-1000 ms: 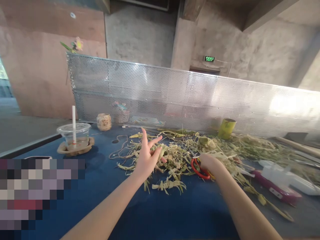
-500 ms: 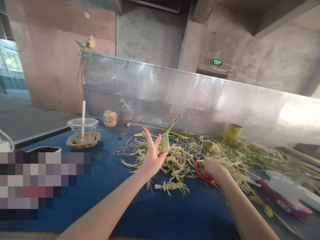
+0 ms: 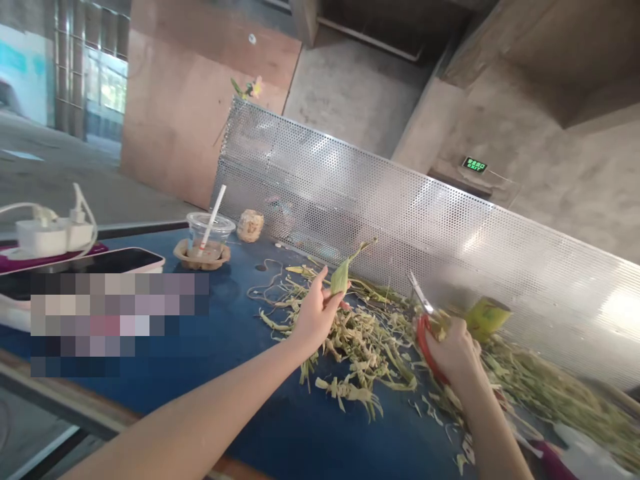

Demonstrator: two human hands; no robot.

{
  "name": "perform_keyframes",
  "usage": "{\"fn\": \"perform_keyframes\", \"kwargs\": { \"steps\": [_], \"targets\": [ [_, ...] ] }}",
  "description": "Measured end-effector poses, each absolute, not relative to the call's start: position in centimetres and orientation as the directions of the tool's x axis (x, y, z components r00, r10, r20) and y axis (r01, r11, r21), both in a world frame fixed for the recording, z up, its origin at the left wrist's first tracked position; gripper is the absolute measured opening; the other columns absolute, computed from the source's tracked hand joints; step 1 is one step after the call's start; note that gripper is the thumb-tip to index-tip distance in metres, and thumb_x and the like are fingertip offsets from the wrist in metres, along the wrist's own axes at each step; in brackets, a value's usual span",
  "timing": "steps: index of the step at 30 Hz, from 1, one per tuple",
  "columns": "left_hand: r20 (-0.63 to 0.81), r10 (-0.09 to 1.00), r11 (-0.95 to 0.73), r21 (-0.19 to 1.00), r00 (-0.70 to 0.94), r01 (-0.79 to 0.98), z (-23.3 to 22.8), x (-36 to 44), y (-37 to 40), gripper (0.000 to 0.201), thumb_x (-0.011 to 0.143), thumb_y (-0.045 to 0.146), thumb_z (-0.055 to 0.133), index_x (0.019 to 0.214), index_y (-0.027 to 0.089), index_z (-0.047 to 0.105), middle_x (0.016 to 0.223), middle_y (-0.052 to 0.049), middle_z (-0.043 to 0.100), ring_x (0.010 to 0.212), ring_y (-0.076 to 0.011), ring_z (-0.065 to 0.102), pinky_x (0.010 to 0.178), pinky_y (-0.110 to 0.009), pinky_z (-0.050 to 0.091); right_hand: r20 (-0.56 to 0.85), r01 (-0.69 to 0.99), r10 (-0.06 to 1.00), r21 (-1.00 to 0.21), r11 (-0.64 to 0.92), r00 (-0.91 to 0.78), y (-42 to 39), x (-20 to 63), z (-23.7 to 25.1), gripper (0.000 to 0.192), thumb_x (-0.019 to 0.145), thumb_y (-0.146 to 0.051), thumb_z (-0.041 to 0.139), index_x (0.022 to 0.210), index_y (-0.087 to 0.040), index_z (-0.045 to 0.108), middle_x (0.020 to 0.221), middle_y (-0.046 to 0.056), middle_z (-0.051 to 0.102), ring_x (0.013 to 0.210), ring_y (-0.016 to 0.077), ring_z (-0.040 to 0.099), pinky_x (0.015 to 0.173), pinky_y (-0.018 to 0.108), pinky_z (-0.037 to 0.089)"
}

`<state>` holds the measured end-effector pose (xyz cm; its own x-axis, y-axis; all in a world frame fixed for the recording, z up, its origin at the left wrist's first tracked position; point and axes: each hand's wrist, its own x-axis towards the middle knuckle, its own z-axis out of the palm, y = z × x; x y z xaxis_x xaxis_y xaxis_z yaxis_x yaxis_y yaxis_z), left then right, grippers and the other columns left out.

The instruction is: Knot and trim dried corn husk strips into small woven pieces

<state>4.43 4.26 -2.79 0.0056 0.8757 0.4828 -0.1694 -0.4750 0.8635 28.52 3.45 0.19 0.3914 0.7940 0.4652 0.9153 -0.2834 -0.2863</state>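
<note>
My left hand [image 3: 320, 307] pinches a folded green leaf strip [image 3: 340, 277], whose thin twisted end points up and to the right. Red-handled scissors [image 3: 425, 327] are in my right hand [image 3: 455, 353], blades upward and slightly left; the finger loops are partly covered by my fingers. Beneath and between the hands lies a heap of cut, dried leaf scraps [image 3: 360, 340] on the blue tabletop [image 3: 210, 360]. A knotted leaf piece [image 3: 347, 390] rests at the heap's near edge.
A lidded plastic cup [image 3: 210, 230] with a straw stands in a cardboard holder at left, beside a small woven pot [image 3: 250, 225]. A phone [image 3: 145, 259] and chargers [image 3: 45, 233] lie further left. Behind runs a perforated metal screen [image 3: 350, 180]. A yellow-green cylinder [image 3: 487, 319] tilts at right.
My right hand has lifted the scissors off the pile, and their blades now show. The fingers of my left hand have drawn in around the leaf strip. My view has turned left and tilted.
</note>
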Motion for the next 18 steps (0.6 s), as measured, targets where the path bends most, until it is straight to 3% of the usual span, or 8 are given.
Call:
{"fn": "perform_keyframes", "kwargs": {
  "steps": [3, 8, 12, 18],
  "targets": [
    [0.528, 0.848, -0.529, 0.839, -0.040, -0.129, -2.8, 4.3, 4.3, 0.075, 0.088, 0.030, 0.036, 0.134, 0.022, -0.023, 0.113, -0.013, 0.059, 0.066, -0.0148, 0.053, 0.054, -0.027, 0.040, 0.489, 0.880, 0.823, -0.474, -0.025, 0.287, 3.0, 26.8, 0.2, 0.059, 0.070, -0.060, 0.039, 0.107, -0.014, 0.040, 0.102, 0.016, 0.055, 0.094, 0.0300, 0.053, 0.076, 0.039, 0.041],
    [0.553, 0.833, -0.553, 0.832, -0.008, -0.035, -2.8, 4.1, 4.1, 0.073, 0.088, 0.025, 0.033, 0.133, 0.024, -0.025, 0.109, -0.013, 0.059, 0.046, -0.0087, 0.040, 0.052, -0.028, 0.037, 0.439, 0.782, 0.899, -0.567, 0.261, 0.018, 1.1, 24.5, 0.4, 0.038, 0.067, -0.044, 0.052, 0.096, -0.021, 0.042, 0.093, 0.006, 0.053, 0.088, 0.0231, 0.052, 0.076, 0.034, 0.041],
    [0.586, 0.810, -0.585, 0.809, 0.014, -0.055, -2.5, 4.0, 4.0, 0.070, 0.088, 0.021, 0.029, 0.133, 0.023, -0.024, 0.105, -0.012, 0.059, 0.048, -0.0087, 0.040, 0.056, -0.028, 0.039, 0.235, 0.720, 0.954, -0.627, 0.296, -0.186, -0.3, 23.6, 1.0, 0.028, 0.071, -0.034, 0.052, 0.093, -0.021, 0.041, 0.081, 0.001, 0.052, 0.076, 0.0173, 0.050, 0.071, 0.029, 0.042],
    [0.645, 0.764, -0.643, 0.763, -0.006, 0.057, -2.6, 4.1, 4.5, 0.069, 0.087, 0.017, 0.028, 0.134, 0.019, -0.022, 0.100, -0.010, 0.061, 0.057, -0.0116, 0.045, 0.064, -0.030, 0.040, 0.096, 0.744, 0.949, -0.599, 0.297, -0.302, -0.2, 24.2, 1.2, 0.027, 0.077, -0.042, 0.048, 0.094, -0.021, 0.043, 0.080, 0.001, 0.051, 0.074, 0.0163, 0.048, 0.070, 0.029, 0.042]
  ]
}}
